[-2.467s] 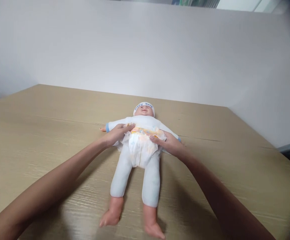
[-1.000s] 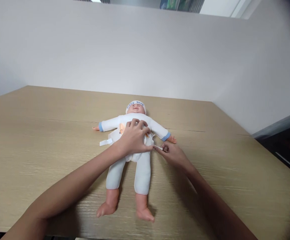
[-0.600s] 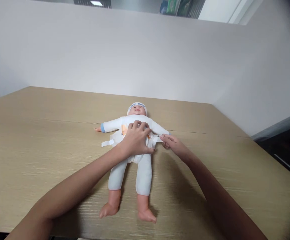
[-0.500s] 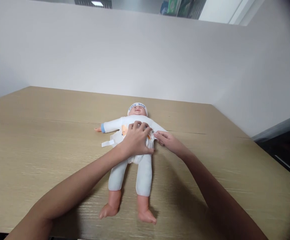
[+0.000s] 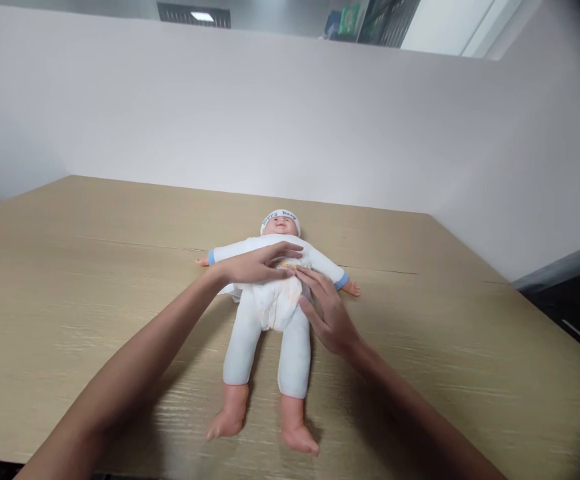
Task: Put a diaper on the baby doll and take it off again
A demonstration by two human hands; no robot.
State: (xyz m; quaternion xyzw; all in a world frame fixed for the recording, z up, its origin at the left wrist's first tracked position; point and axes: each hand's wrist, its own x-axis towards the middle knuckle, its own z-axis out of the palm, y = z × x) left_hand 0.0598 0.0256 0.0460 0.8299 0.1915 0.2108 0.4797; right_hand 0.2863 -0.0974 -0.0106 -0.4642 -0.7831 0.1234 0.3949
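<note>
Doll (image 5: 270, 313) lies face up near the middle of the worktop (image 5: 70, 293), bare feet toward the near edge, capped head toward the far edge.

Right hand (image 5: 327, 317): fingers spread flat, resting along the diaper (image 5: 275, 303) at the doll's hip. Grips nothing.

Left hand (image 5: 255, 267): open palm laid across the belly at the diaper's waistband. Grips nothing.

Judgement: keep the left palm steady as the anchor, smooth with the right in light strokes so the waistband lies level and the doll does not slide.
</note>
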